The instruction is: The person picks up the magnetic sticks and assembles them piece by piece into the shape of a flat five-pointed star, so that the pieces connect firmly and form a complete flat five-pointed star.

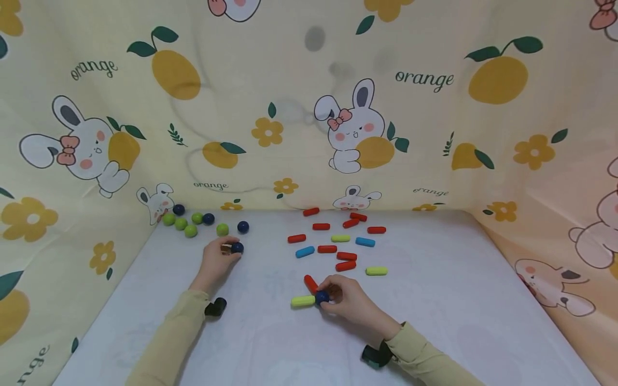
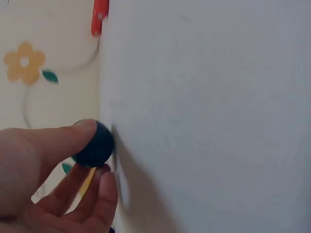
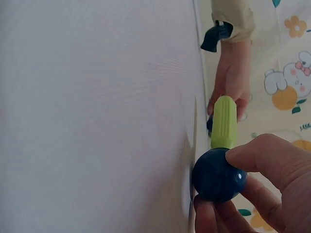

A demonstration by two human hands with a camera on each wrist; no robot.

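Near the left of the table, my left hand pinches a dark blue ball between thumb and fingers; the left wrist view shows the same ball close over the white surface. My right hand, front and centre, holds a second dark blue ball by thumb and fingertips. A lime green ribbed stick extends leftward from that ball, its end meeting it in the right wrist view. One red stick slants up and left from the ball in the head view.
Several green balls and dark blue balls lie at the back left. Toward the back right are scattered red sticks, blue sticks and green sticks. A patterned cloth encloses the white table.
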